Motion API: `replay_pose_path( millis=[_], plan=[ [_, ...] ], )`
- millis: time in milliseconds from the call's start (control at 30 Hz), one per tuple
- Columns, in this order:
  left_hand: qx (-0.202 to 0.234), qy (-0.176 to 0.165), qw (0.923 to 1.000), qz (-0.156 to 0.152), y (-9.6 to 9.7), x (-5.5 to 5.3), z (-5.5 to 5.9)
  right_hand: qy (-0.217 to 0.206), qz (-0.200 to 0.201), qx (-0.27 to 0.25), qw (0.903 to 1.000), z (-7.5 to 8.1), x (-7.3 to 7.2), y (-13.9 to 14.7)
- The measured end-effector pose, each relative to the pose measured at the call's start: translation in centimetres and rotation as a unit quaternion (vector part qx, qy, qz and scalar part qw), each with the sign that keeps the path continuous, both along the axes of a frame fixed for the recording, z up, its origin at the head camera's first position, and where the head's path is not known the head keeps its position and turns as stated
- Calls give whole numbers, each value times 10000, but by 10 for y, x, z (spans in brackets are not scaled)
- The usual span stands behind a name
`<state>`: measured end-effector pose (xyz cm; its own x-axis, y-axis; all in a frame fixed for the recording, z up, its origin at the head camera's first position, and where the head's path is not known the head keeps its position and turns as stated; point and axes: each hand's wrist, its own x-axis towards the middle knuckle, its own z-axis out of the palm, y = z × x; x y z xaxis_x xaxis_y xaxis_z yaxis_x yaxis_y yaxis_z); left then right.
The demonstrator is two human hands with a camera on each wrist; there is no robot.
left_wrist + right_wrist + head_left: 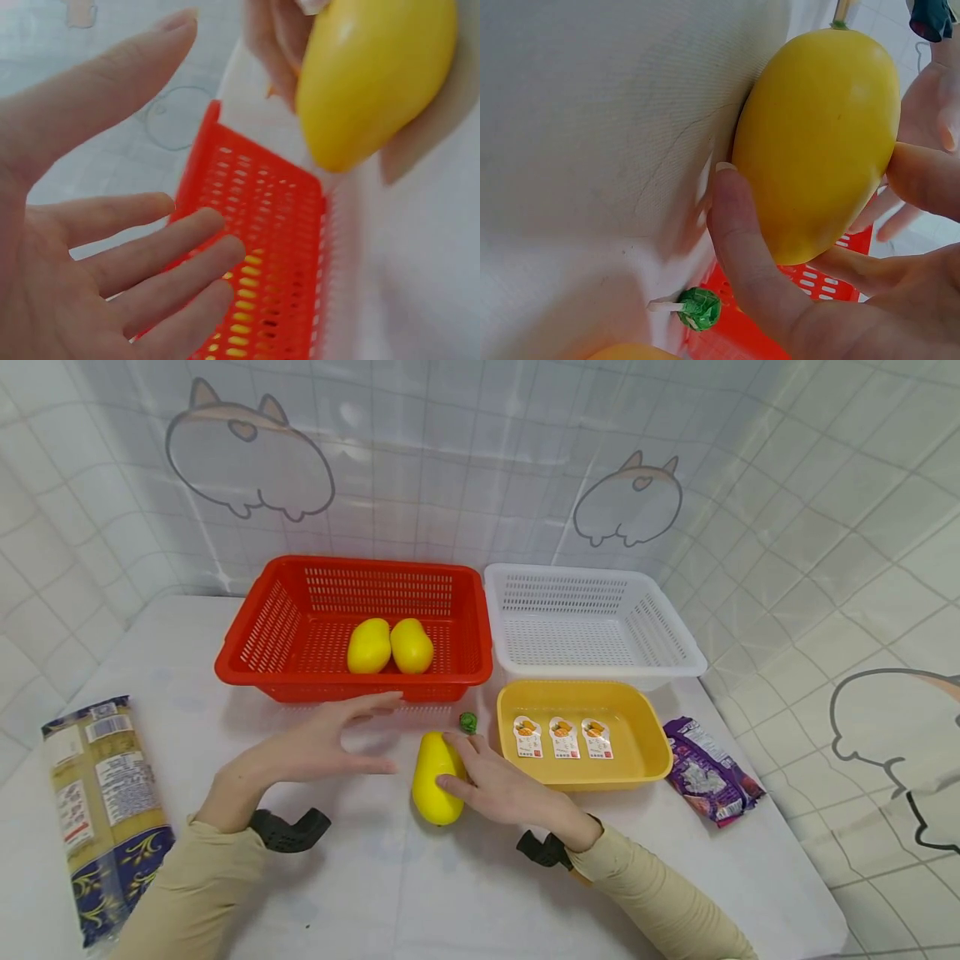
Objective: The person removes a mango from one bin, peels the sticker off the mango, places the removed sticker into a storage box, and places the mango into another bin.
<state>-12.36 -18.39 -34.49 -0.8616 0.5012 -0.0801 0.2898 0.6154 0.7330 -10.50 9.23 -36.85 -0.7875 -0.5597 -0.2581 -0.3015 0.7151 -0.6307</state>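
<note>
On the white table in the middle lies a yellow mango (437,785), its long side pointing away from me. My right hand (502,781) holds it from the right, thumb on top and fingers round its far end; the right wrist view shows the fingertips against the skin of the mango (821,142). To its left, my left hand (318,743) hovers with thumb and fingers spread, nothing between them. The left wrist view also shows this empty left hand (127,262). Just beyond the mango is a small green-wrapped lollipop (468,722).
A red basket (352,681) holding two yellow mangoes (390,646) stands at the back. Right of it are a white basket (592,672) and a yellow tray (585,775) with three mango stickers. A purple packet (708,772) lies far right, a noodle packet (108,810) left.
</note>
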Motion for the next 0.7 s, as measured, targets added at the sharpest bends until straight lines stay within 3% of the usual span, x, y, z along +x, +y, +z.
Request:
replay_pose_path(
  millis=[133,400,700],
  plan=[
    [69,203,9997,86,-7,0,6,-37,-16,-24,10000,0,0,0],
    [294,231,9983,440,-25,2,22,-68,-9,-98,9999,-1,0,0],
    [541,857,9860,1324,-47,-1,31,-167,-17,-213,9996,-2,0,0]
  ],
)
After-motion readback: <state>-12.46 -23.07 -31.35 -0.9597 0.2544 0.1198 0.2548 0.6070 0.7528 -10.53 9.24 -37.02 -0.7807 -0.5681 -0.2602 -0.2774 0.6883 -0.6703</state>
